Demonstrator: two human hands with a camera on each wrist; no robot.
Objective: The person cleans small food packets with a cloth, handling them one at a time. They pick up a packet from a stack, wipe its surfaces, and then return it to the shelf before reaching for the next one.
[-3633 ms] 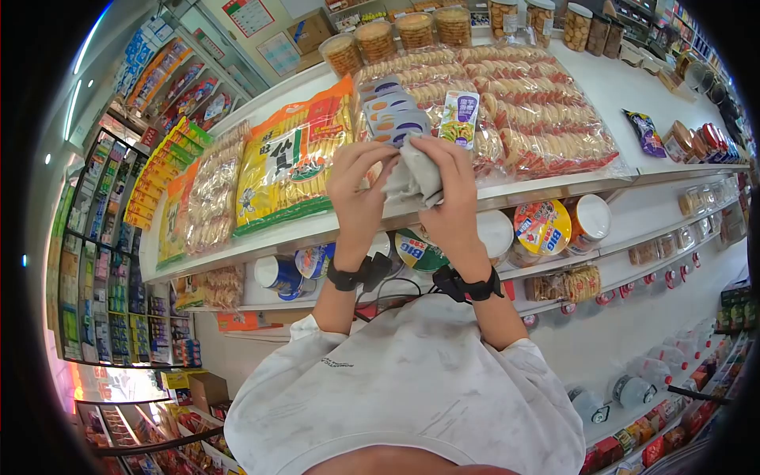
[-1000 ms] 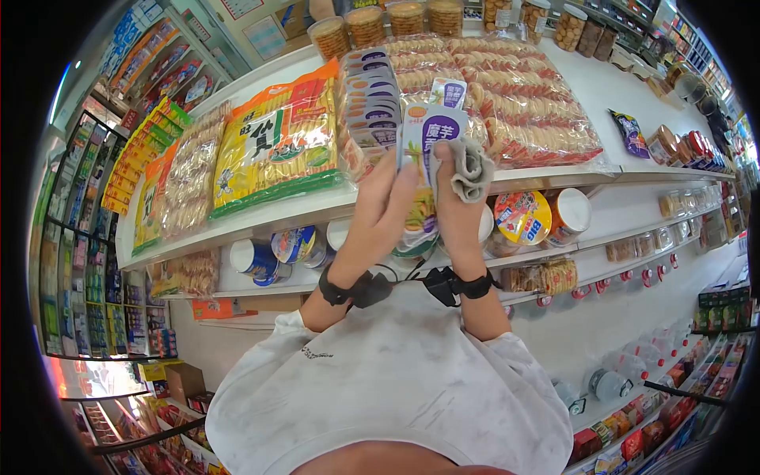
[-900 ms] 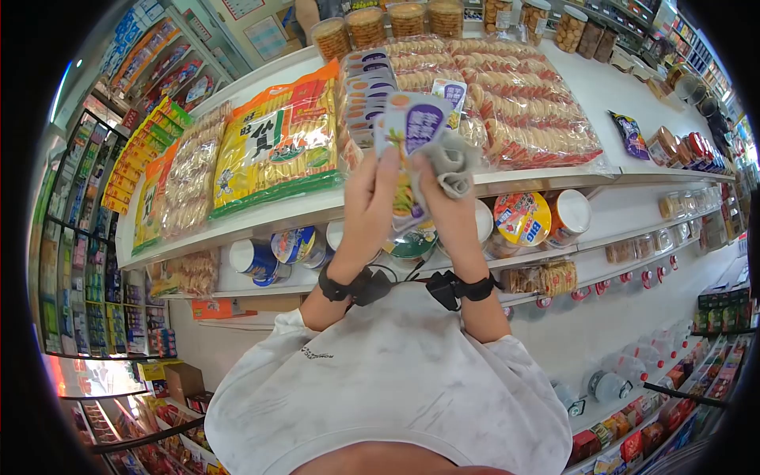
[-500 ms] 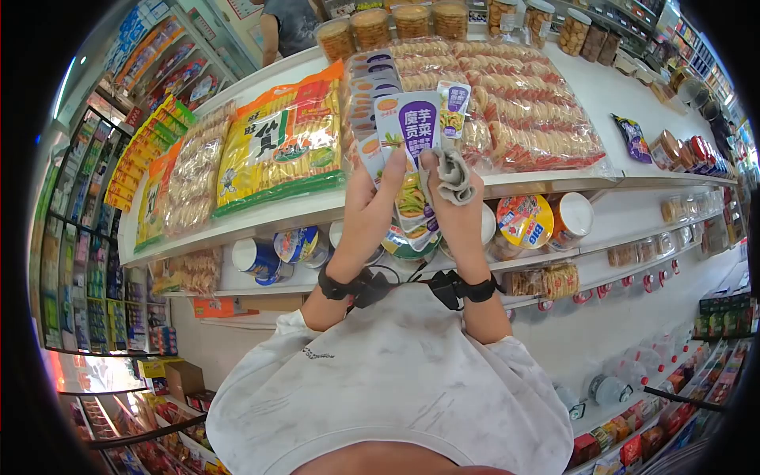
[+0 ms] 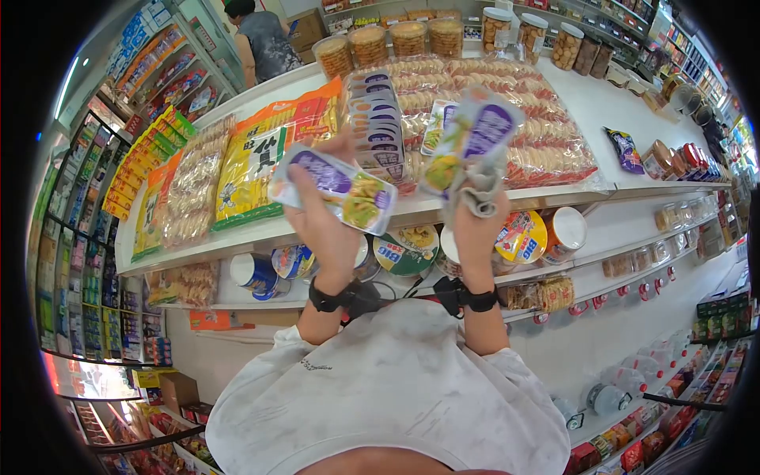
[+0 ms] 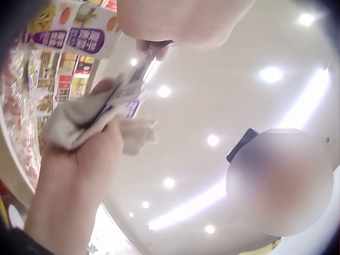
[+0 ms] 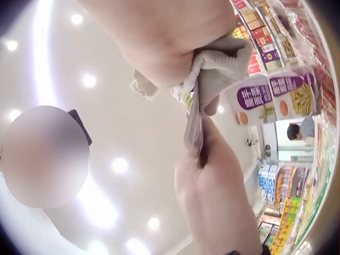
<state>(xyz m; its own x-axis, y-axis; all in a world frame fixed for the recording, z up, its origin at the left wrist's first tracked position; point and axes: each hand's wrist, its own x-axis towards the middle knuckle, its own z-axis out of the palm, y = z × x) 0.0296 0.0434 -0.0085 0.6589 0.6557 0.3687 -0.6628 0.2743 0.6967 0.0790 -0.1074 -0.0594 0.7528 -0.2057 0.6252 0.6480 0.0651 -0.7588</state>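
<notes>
In the head view, my left hand (image 5: 331, 237) grips a white-and-purple snack packet (image 5: 328, 178), its thumb across the printed front. My right hand (image 5: 479, 226) pinches another such packet (image 5: 475, 134), blurred and tilted upward, along with a crumpled grey cloth (image 5: 477, 198). The two hands are apart over the front edge of the counter. Just beyond them stands a row of matching packets (image 5: 376, 127), overlapping one another. One single packet (image 5: 438, 127) rests on bagged crackers. The right wrist view shows the cloth (image 7: 220, 66) bunched against the right palm.
Large yellow snack bags (image 5: 265, 150) lie left of the packet row, bagged round crackers (image 5: 530, 119) to the right. Tubs of biscuits (image 5: 368, 47) line the back. Instant noodle tubs (image 5: 408, 249) sit on the shelf below. Another person (image 5: 265, 43) stands beyond the counter.
At first both hands held the cloth by the packet row. Then they held packets together in front; now they have moved apart, each with a packet. The person behind has come into view.
</notes>
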